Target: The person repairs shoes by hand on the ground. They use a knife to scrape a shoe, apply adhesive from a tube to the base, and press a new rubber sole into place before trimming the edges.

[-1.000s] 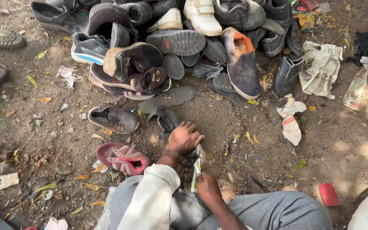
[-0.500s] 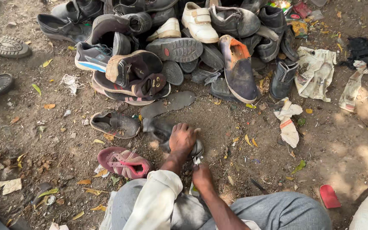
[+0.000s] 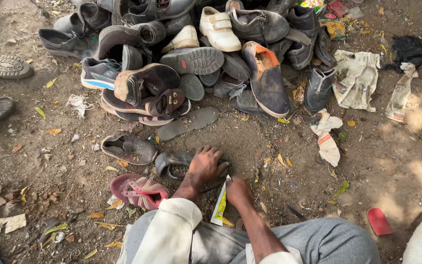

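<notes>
— What is seen nearest?
— A yellow-and-white squeezable tube (image 3: 220,208) is gripped by the right hand (image 3: 236,191), fingers closed round its upper part. A soft, light, easily crushed tube is judged; it is best held mid-body.

— And the left hand (image 3: 206,165)?
— It is spread flat, pressing down a dark worn leather sandal (image 3: 174,165) on the dirt ground (image 3: 269,146), at 12 o'clock from the knees. The sandal seems flexible and light; its strap offers a hold.

— Further out?
— A pink sandal (image 3: 137,190) lies at 9 o'clock, a grey flat insole (image 3: 189,123) beyond, then a heap of old shoes (image 3: 196,54) at 12 o'clock.
</notes>
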